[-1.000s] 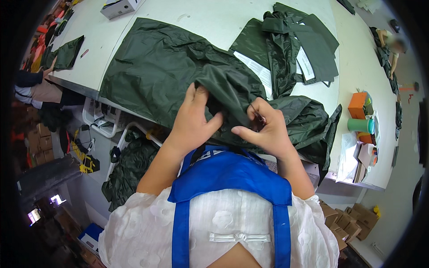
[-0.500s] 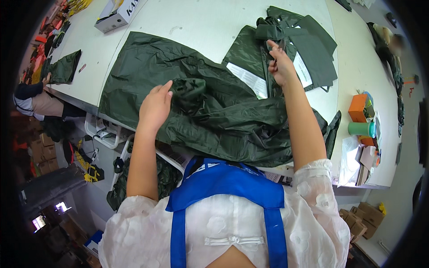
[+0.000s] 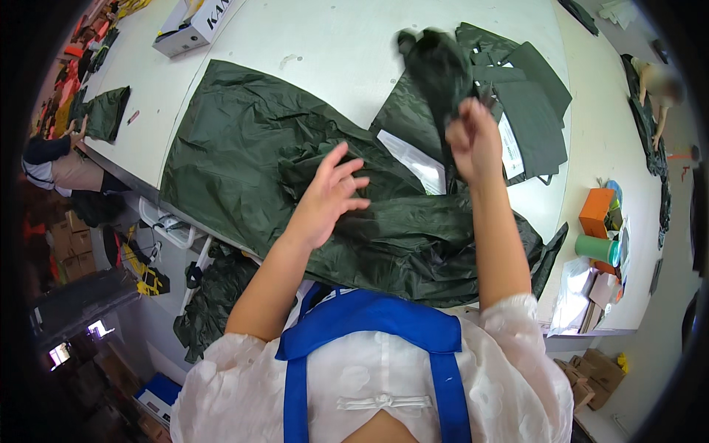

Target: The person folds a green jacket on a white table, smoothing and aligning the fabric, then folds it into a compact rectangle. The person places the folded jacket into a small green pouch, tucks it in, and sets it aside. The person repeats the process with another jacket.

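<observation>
A large dark green shiny garment (image 3: 229, 140) lies creased along the near side of the white table. Over its middle hovers my left hand (image 3: 325, 196), fingers spread, holding nothing. My right hand (image 3: 474, 139) is closed at the lower end of a bunched dark green piece of fabric (image 3: 437, 70), which is smeared by motion; I cannot tell whether it is joined to the garment. Right of that hand lies a stack of flat dark green fabric pieces (image 3: 535, 111). A white printed sheet (image 3: 417, 159) lies between the garment and my right hand.
A white box (image 3: 185, 33) stands at the far left of the table (image 3: 325, 44). On the right are an orange box (image 3: 595, 212) and a green roll (image 3: 594, 249). White baskets (image 3: 168, 229) sit below the table's left edge. Two other people work at the far left and far right.
My right hand has closed on the bunched fabric, which has swung up and leftward. My left hand has moved right across the garment and spread its fingers.
</observation>
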Tool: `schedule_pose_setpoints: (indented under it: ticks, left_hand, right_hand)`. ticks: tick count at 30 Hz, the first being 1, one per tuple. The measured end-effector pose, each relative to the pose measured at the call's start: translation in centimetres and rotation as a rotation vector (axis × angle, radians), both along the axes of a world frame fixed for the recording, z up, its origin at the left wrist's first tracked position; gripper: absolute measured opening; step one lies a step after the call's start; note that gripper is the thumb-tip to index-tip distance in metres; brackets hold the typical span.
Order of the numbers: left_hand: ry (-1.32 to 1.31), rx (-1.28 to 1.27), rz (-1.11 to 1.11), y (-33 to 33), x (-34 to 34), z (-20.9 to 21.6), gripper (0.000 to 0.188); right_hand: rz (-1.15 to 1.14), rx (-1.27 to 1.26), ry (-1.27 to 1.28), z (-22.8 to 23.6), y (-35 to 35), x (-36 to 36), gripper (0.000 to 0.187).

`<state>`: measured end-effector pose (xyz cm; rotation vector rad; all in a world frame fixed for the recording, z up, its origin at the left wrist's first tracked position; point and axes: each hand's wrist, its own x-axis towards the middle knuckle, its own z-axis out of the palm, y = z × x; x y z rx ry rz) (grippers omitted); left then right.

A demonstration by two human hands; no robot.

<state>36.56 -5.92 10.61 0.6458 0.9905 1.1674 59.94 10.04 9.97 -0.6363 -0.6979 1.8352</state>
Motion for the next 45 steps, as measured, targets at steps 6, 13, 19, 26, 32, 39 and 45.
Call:
schedule_pose_setpoints:
  ticks: [6,13,19,26,32,39,45]
  left_hand:
    - [-0.292,0.151,-0.316,1.2,2.1,2.0,0.083]
    - [-0.084,0.017,-0.449,-1.9,1.5,4.0,0.042]
    - [-0.106,0.140,-0.509,-4.3,2.0,6.2,0.042]
    - [-0.010,0.343,-0.361,-6.1,2.5,6.9,0.044]
    - [0.715,0.934,-0.058,-6.7,2.9,7.0,0.047]
    - [0.442,0.575,-0.134,-7.9,3.4,8.3,0.034]
    - [0.201,0.405,-0.239,-8.6,3.4,8.3,0.027]
  right_hand:
    - [0.171,0.123,-0.372,5.0,-14.7,0.9,0.048]
    - [-0.233,-0.137,-0.080,3.1,-18.6,3.7,0.018]
    - [-0.216,-0.110,0.070,1.2,-19.6,5.1,0.014]
    - [-0.117,0.030,-0.056,3.3,-22.0,4.6,0.036]
    - [0.107,0.102,-0.511,5.5,-22.9,5.2,0.048]
    - [-0.038,0.304,-0.672,6.5,-23.5,3.8,0.036]
    - [-0.221,0.649,-0.777,11.1,-22.6,4.2,0.042]
